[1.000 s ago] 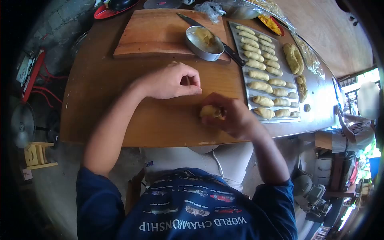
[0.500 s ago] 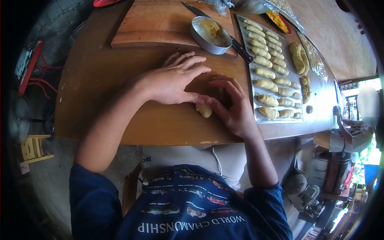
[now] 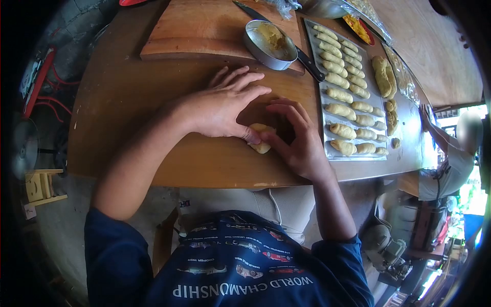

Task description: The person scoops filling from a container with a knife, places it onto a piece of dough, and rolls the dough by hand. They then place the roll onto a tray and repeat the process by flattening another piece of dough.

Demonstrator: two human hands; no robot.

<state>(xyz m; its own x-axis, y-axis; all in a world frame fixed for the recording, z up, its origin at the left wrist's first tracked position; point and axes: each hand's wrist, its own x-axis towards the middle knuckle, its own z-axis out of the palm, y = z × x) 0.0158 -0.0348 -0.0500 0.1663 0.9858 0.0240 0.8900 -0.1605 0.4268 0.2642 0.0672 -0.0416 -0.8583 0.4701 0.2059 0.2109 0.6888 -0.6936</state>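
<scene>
One dough pc (image 3: 262, 148), lengthwise twd torso (image 3: 240, 256), both hands (image 3: 222, 110) on.

A wooden stool (image 3: 45, 187) stands at left, another person (image 3: 447, 166) at far right.

Brown desk (image 3: 215, 166), chipped near edge. Grey block wall (image 3: 76, 23), concrete floor (image 3: 84, 210); small wooden stool (image 3: 45, 187) off left edge; bright daylight beyond right edge.
</scene>
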